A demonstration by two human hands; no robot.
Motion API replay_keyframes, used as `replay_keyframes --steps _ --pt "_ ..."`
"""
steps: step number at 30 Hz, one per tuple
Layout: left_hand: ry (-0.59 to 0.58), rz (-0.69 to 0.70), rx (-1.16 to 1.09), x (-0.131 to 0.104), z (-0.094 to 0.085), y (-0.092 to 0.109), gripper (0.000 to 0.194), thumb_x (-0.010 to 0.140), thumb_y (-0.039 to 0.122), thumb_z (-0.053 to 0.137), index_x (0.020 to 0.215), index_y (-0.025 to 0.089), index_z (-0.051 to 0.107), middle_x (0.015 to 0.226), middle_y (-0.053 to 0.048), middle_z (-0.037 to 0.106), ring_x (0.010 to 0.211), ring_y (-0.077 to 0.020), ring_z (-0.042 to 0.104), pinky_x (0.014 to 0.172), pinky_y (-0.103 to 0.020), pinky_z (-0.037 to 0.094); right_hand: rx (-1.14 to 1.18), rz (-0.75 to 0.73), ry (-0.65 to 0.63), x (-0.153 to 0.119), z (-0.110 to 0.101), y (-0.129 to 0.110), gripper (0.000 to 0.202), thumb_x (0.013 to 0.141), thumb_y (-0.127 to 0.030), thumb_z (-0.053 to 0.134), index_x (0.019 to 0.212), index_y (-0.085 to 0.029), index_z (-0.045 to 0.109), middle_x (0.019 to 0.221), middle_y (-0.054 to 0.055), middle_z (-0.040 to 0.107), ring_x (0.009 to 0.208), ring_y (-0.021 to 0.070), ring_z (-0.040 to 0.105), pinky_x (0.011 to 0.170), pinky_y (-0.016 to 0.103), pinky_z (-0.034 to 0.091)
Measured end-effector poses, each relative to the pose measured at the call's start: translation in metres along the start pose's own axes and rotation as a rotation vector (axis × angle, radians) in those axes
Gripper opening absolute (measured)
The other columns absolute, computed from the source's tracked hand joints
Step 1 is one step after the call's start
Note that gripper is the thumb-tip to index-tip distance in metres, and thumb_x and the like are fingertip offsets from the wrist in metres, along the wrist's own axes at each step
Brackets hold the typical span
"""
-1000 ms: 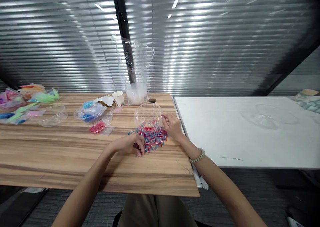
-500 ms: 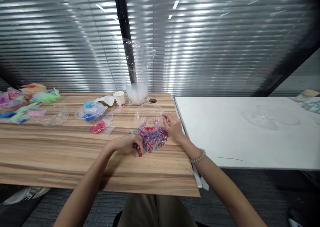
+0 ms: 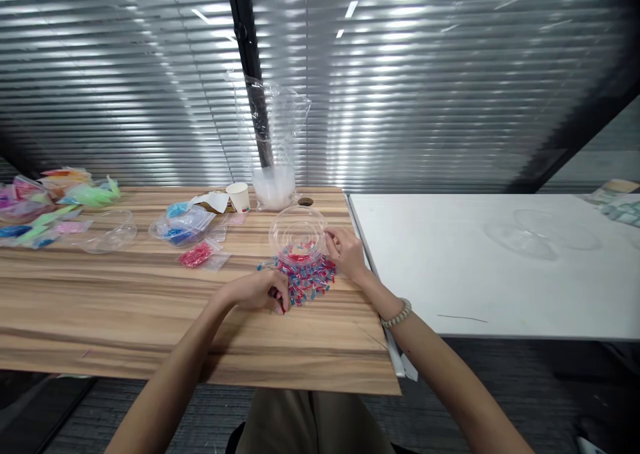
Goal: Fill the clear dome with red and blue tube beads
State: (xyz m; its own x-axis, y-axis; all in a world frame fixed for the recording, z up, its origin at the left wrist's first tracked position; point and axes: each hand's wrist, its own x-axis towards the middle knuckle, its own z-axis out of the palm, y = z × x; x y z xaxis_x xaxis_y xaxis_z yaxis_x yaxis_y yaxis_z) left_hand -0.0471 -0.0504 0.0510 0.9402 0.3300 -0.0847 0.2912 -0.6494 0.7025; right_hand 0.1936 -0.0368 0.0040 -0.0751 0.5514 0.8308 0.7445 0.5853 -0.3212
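Note:
A heap of small red, blue and pink capsule-like pieces (image 3: 311,282) lies on the wooden table. At its far side a clear plastic bowl (image 3: 299,224) stands tilted, with some red pieces showing through its lower part. My right hand (image 3: 346,253) pinches the bowl's right rim between thumb and fingers. At the near left edge of the heap, my left hand (image 3: 265,290) rests low, fingertips closed together against the tabletop. A bit of red shows between those fingertips; its exact shape is too small to make out.
Left of the heap lie a bag of red pieces (image 3: 196,255) and a clear bowl with blue bags (image 3: 181,230). Behind stand a paper cup (image 3: 239,197) and a clear bag of white cups (image 3: 275,186). More coloured bags (image 3: 65,191) lie far left. A white table (image 3: 450,274) adjoins at right.
My left fingertips have closed on the small red piece that lay on the table beside them. The right hand and the bowl stay where they were.

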Motion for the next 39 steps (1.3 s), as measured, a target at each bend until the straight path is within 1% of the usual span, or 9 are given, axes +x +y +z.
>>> replay_keyframes --steps 4,8,16,21,23,27,33,36,39 --pt "0.018 -0.049 0.023 0.002 0.001 0.002 0.010 0.069 0.008 0.065 0.071 0.016 0.071 0.069 -0.003 0.064 0.063 -0.0106 0.055 0.055 -0.017 0.040 0.003 0.001 0.002 0.000 0.000 0.000 0.018 0.087 -0.020 0.043 0.094 -0.018 0.059 0.089 0.007 0.067 0.081 0.0188 0.061 0.072 0.032 0.049" --pt "0.023 -0.059 0.025 0.003 0.003 0.003 0.009 0.070 0.009 0.064 0.070 0.016 0.070 0.069 -0.002 0.063 0.061 -0.0100 0.054 0.054 -0.017 0.039 0.006 0.010 -0.008 -0.001 0.001 0.002 0.018 0.087 -0.021 0.043 0.095 -0.019 0.059 0.090 0.006 0.067 0.082 0.0189 0.061 0.072 0.033 0.050" --pt "0.014 -0.056 0.044 0.002 0.008 -0.003 0.018 0.068 0.000 0.058 0.068 0.015 0.068 0.071 -0.002 0.061 0.065 -0.0101 0.054 0.057 -0.017 0.039 -0.008 -0.001 -0.007 -0.001 -0.001 0.001 0.018 0.087 -0.020 0.044 0.094 -0.018 0.059 0.088 0.006 0.067 0.080 0.0191 0.061 0.072 0.033 0.049" --pt "0.022 -0.083 0.028 0.002 0.004 0.003 0.010 0.072 0.007 0.059 0.068 0.013 0.066 0.070 -0.003 0.061 0.061 -0.0098 0.053 0.056 -0.018 0.039 0.001 -0.002 -0.008 0.000 -0.002 0.001 0.018 0.086 -0.018 0.044 0.095 -0.018 0.059 0.090 0.007 0.067 0.080 0.0191 0.061 0.071 0.032 0.049" --pt "0.076 -0.058 0.015 0.001 0.000 0.006 0.009 0.076 0.011 0.058 0.070 0.013 0.065 0.074 -0.004 0.062 0.065 -0.0104 0.055 0.061 -0.019 0.041 -0.001 0.006 -0.013 0.000 -0.002 0.001 0.018 0.086 -0.019 0.044 0.095 -0.019 0.060 0.089 0.006 0.067 0.080 0.0193 0.061 0.071 0.033 0.049" --pt "0.285 -0.012 -0.034 0.001 -0.005 0.008 0.011 0.080 0.017 0.055 0.073 0.013 0.061 0.080 -0.005 0.063 0.072 -0.0118 0.056 0.067 -0.021 0.042 0.012 0.008 -0.007 0.000 -0.002 0.001 0.019 0.086 -0.018 0.044 0.095 -0.019 0.060 0.089 0.007 0.067 0.081 0.0199 0.061 0.073 0.034 0.049" --pt "0.574 -0.094 -0.159 0.003 -0.003 0.003 0.019 0.082 0.029 0.055 0.073 0.012 0.061 0.074 -0.006 0.065 0.069 -0.0135 0.059 0.066 -0.023 0.046 0.016 0.020 -0.003 0.000 -0.002 0.001 0.018 0.086 -0.019 0.044 0.095 -0.019 0.060 0.088 0.006 0.067 0.081 0.0198 0.061 0.072 0.034 0.049" --pt "0.660 -0.118 -0.207 0.003 -0.002 0.003 0.022 0.077 0.034 0.061 0.074 0.013 0.064 0.078 -0.006 0.067 0.073 -0.0154 0.061 0.067 -0.024 0.048 0.014 0.028 0.001 -0.001 -0.001 0.002 0.018 0.086 -0.019 0.044 0.095 -0.019 0.060 0.088 0.006 0.067 0.081 0.0196 0.061 0.072 0.034 0.049" --pt "0.711 -0.146 -0.217 0.003 -0.003 0.005 0.022 0.073 0.036 0.065 0.076 0.014 0.068 0.080 -0.007 0.069 0.074 -0.0167 0.063 0.068 -0.025 0.049 0.009 0.021 -0.009 -0.001 -0.001 0.002 0.018 0.086 -0.018 0.044 0.095 -0.019 0.060 0.089 0.006 0.067 0.082 0.0197 0.061 0.073 0.034 0.049"
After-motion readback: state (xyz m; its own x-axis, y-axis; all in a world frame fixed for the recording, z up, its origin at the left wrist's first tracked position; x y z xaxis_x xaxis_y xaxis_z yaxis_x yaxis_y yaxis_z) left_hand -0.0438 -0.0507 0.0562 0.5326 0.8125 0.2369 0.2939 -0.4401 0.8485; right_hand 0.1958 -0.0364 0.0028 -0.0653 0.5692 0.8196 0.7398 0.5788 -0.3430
